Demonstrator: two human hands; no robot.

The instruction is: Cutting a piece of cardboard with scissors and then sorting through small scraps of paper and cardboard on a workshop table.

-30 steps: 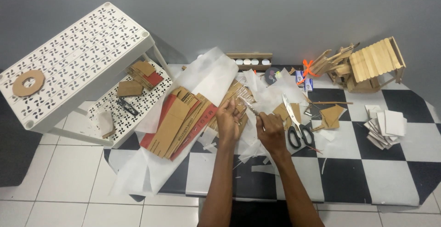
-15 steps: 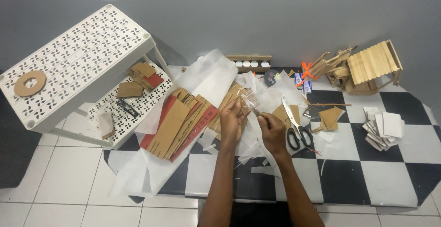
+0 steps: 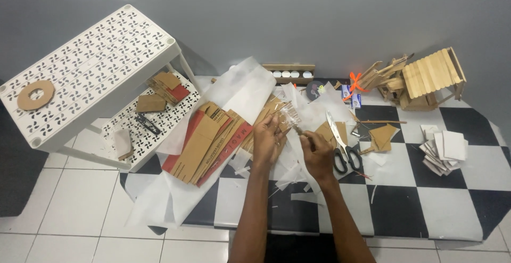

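The head view looks down on a checkered black-and-white mat (image 3: 404, 210) spread over a white tiled floor, with the person's two forearms reaching up from the bottom edge. The scissors (image 3: 340, 146) with black handles serve as the landmark, lying open-bladed on the mat.

Just left of the scissors, the right hand (image 3: 318, 154) is curled, its fingers pinched around a thin stick-like piece whose tip points toward the other hand; what the piece is cannot be made out. Further left of the scissors, the left hand (image 3: 266, 140) holds up a small clear plastic piece (image 3: 290, 115), its fingers closed around the lower edge. That clear piece sits up and to the left of the scissors, above the gap between the two hands and raised off the white paper sheets (image 3: 239, 90) below.

Well left of the scissors lies a fan of flattened cardboard strips (image 3: 205, 143), brown with red faces, resting on the paper. Far left stands a white perforated plastic shelf (image 3: 90, 66) with a cardboard ring (image 3: 35, 94) on its top tier and cardboard scraps (image 3: 166, 86) on the lower tier.

Just right of the scissors lie cut cardboard shapes (image 3: 384, 135). Up and right of them, against the grey wall, stands a small house of wooden sticks (image 3: 426, 77) with an orange ribbon (image 3: 355, 80) beside it. Well right of the scissors sits a stack of white square cards (image 3: 444, 148).
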